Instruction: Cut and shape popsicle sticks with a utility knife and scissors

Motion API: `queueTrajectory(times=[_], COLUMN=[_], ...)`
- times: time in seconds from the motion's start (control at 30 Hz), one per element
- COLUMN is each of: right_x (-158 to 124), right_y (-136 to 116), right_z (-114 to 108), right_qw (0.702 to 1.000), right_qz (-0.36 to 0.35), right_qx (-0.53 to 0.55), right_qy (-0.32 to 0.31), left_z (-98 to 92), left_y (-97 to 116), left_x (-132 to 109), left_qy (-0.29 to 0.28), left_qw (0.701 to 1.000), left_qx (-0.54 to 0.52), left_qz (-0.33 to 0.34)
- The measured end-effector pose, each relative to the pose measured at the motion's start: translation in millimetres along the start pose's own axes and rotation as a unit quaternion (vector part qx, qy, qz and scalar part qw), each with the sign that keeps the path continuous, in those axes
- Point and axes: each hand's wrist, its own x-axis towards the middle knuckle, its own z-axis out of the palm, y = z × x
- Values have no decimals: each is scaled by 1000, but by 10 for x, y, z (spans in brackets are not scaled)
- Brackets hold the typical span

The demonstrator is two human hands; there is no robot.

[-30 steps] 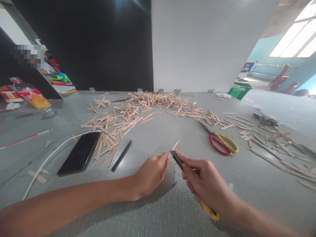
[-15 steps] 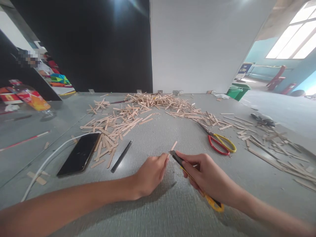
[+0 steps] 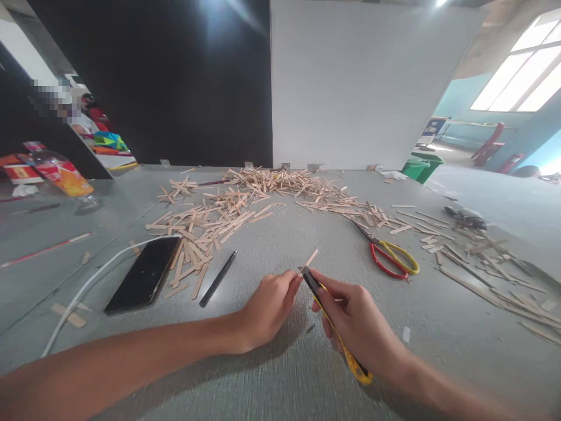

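A tall black panel (image 3: 153, 82) and a white panel (image 3: 363, 82) stand behind a grey tabletop (image 3: 284, 234). Across its far half, a loose heap of wooden sticks (image 3: 289, 182) curves in an arc, with many sticks left in it. Lying apart at the right are long strips (image 3: 468, 285) and a few short pieces (image 3: 430, 239), which suggest some cutting is already done, though the pictures do not show which were made here. Near the middle, the two bare hands meet. The left hand (image 3: 272, 304) is closed, its thumb and fingers pinching a slim stick. The right hand (image 3: 350, 310) is wrapped around a yellow and black cutter knife (image 3: 312, 284). To the left lies a dark phone (image 3: 144, 275) beside a white cable; to the right, scissors (image 3: 374, 240) with red and yellow handles rest unused, and a dark pen (image 3: 218, 279) lies between phone and left hand. Smallest is the slim stick (image 3: 311, 257) itself, tilted up beyond the fingertips, the knife's tip at it; the cut seems under way and unfinished, its depth too small to tell
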Motion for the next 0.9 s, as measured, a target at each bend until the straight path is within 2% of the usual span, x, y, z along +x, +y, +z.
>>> queueTrajectory(times=[0.13, 0.17, 0.27, 0.33, 0.4, 0.47, 0.5, 0.57, 0.6, 0.67, 0.73, 0.8, 0.83, 0.9], right_x=[-4, -8, -22, -22, -5, 19, 32, 53, 63, 92, 149, 248, 310, 442], right_y=[-74, -111, -243, -303, -299, -216, -151, -4, 63, 158, 188, 177, 170, 181], right_z=[-56, -102, -322, -494, -626, -687, -690, -662, -640, -615, -649, -769, -857, -1064], right_qw=[1000, 1000, 988, 986, 974, 935, 907, 870, 860, 849, 833, 802, 775, 753], right_qz=[-3, -9, -57, -50, -30, -55, -96, -180, -188, -193, -182, -165, -159, -148], right_qx=[-9, -13, -39, -83, -202, -343, -403, -456, -472, -491, -522, -571, -608, -634], right_qy=[6, 25, 140, 132, 99, 74, 72, 64, 46, 21, 27, 58, 75, 96], left_z=[6, 4, -11, -22, -35, -53, -65, -98, -119, -166, -218, -272, -301, -364], left_y=[-36, -46, -58, -46, -19, 22, 47, 107, 142, 218, 296, 367, 400, 459], left_x=[27, 39, 65, 66, 53, 31, 20, -5, -19, -51, -87, -120, -132, -148], left_qy=[18, 25, 39, 38, 34, 37, 40, 51, 57, 71, 80, 97, 113, 156], left_qw=[1000, 1000, 999, 999, 997, 995, 994, 991, 989, 983, 975, 967, 962, 948], left_qx=[-4, -4, -16, -37, -62, -86, -95, -113, -123, -147, -167, -171, -162, -116], left_qz=[0, -2, -7, -4, 6, 20, 28, 47, 57, 87, 124, 162, 188, 251])
